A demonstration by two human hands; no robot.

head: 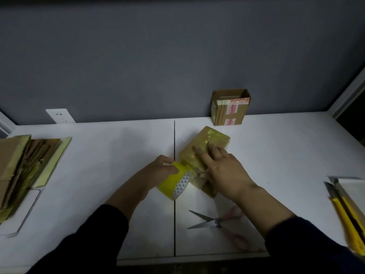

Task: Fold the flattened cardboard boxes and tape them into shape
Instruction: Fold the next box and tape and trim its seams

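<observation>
Where the grey wall (138, 56) rises behind it, your white counter (98, 155) runs the full width of the view, split front to back by a thin dark seam (174, 139). A pale frame edges the wall at the far right corner.

At the left edge sits a stack (23, 169) of flattened cardboard, its near end lying over a pale rounded board. Against the wall, right of the seam, stands an open box (230, 106) with red-printed labels on its side.

The box (207, 141) you are taping lies just right of the seam, near the counter's middle, turned at an angle and glossy with yellowish film. Your right hand (223, 167) lies flat on top of it, fingers straight, pressing down. Your left hand (160, 167) grasps the yellow tape (175, 182), held over the seam just beside the box's near-left corner.

Close to you, partly under your right forearm, lie the scissors (215, 222), blades apart. At the right edge, yellow knives (343, 210) lie beside a white tray (353, 186). A white socket (60, 115) sits low on the wall at the left.
</observation>
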